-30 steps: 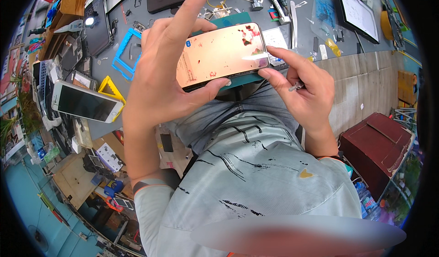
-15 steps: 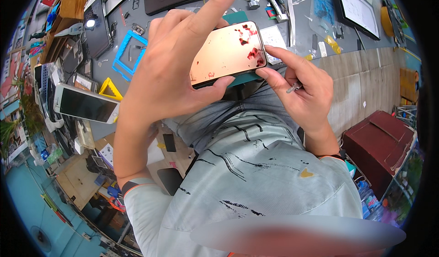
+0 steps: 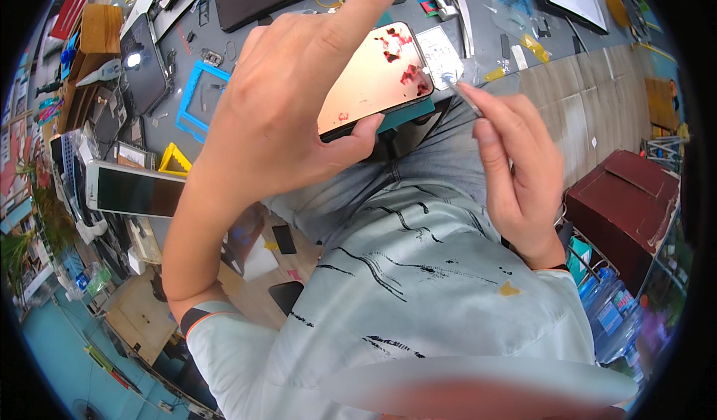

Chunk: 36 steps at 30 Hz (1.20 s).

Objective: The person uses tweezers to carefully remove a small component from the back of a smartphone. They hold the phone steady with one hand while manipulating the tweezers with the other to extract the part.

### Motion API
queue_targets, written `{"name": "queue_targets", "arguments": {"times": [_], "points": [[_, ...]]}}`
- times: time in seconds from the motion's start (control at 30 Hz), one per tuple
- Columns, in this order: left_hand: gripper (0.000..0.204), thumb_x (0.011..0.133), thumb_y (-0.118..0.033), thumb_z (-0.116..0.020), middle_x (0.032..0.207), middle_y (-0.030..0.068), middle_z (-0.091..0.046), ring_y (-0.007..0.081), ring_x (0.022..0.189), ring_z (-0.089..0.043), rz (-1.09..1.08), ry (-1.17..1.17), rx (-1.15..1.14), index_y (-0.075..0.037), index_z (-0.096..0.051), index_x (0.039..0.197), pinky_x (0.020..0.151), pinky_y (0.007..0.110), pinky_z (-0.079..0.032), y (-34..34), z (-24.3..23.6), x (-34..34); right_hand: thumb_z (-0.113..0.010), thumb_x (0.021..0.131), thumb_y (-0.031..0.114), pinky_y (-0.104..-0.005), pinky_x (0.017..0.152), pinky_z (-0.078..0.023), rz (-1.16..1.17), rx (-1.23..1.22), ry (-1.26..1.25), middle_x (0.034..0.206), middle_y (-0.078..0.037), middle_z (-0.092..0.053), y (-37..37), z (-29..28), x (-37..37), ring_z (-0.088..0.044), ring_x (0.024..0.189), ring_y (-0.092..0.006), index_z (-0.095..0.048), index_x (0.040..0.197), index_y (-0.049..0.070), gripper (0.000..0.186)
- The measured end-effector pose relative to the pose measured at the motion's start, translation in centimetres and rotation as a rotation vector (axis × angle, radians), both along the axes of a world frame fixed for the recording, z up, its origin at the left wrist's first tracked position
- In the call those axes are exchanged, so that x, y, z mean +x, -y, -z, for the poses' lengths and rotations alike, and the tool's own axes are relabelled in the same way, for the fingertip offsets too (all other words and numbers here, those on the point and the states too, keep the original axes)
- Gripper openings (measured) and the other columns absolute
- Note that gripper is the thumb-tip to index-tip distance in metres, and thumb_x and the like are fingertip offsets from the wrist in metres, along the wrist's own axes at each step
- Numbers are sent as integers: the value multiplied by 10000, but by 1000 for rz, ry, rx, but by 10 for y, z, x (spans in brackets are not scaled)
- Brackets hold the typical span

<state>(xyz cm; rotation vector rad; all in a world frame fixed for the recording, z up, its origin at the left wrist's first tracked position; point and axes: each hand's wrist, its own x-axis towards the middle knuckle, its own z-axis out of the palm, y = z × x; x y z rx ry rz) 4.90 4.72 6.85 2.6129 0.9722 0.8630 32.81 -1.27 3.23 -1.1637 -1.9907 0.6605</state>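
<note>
The left hand [image 3: 280, 113] is gripping a phone [image 3: 377, 76] by its long edges, thumb curling under the near edge, index finger sticking up straight. The right hand [image 3: 519, 173] is pinching a thin metal tool [image 3: 464, 96], its tip just beside the phone's right corner. A white phone [image 3: 134, 190] is lying well left of the left hand on the bench [image 3: 299, 13].

Counted: two hands [image 3: 276, 113] [image 3: 523, 173], three phones [image 3: 377, 72] [image 3: 134, 190] [image 3: 142, 69], one blue frame [image 3: 196, 95], one maroon box [image 3: 624, 207].

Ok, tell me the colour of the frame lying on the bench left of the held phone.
Bright blue: the rectangular frame, seen in the head view.
</note>
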Motion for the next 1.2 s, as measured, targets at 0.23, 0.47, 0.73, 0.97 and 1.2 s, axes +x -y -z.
{"name": "queue_targets", "arguments": {"times": [0.23, 0.47, 0.73, 0.97, 1.2], "points": [[1059, 765, -150, -885, 1157, 197, -741, 366, 967, -690, -74, -20, 161, 96, -444, 1696, 920, 440, -540, 0, 36, -2, -729, 1087, -7, -283, 718, -502, 137, -17, -51, 1023, -117, -701, 12, 8, -18, -635, 814, -167, -758, 1372, -41, 288], [1087, 772, -173, -876, 1181, 214, -727, 380, 984, -686, 2, -49, 125, 89, -407, 1717, 939, 457, -536, 2, 7, 3, -756, 1116, 74, -237, 756, -503, 228, -276, -546, 1080, -40, -732, 8, 40, -38, -620, 869, -59, -762, 1325, -55, 245], [1154, 770, -213, -896, 1195, 211, -731, 369, 1001, -704, -70, -112, 87, 90, -352, 1742, 925, 458, -547, 4, 7, 10, -794, 1083, 80, -221, 766, -518, 206, -303, -595, 1076, -47, -748, 4, 42, -41, -646, 876, -56, -777, 1288, -49, 243], [1210, 757, -204, -935, 1157, 207, -739, 375, 1015, -715, -45, 29, 67, 97, -315, 1752, 949, 462, -568, -6, 24, 9, -789, 1087, 90, -236, 769, -529, 162, -324, -583, 1103, -64, -766, 2, 40, -37, -662, 889, -67, -776, 1288, -45, 243], [1207, 739, -165, -940, 1137, 196, -743, 367, 1008, -722, -15, -5, 8, 104, -328, 1744, 955, 449, -581, -11, 11, 19, -784, 1086, 93, -259, 781, -534, 155, -281, -568, 1080, -88, -756, 1, 40, -36, -677, 892, -112, -773, 1290, -49, 249]]}}
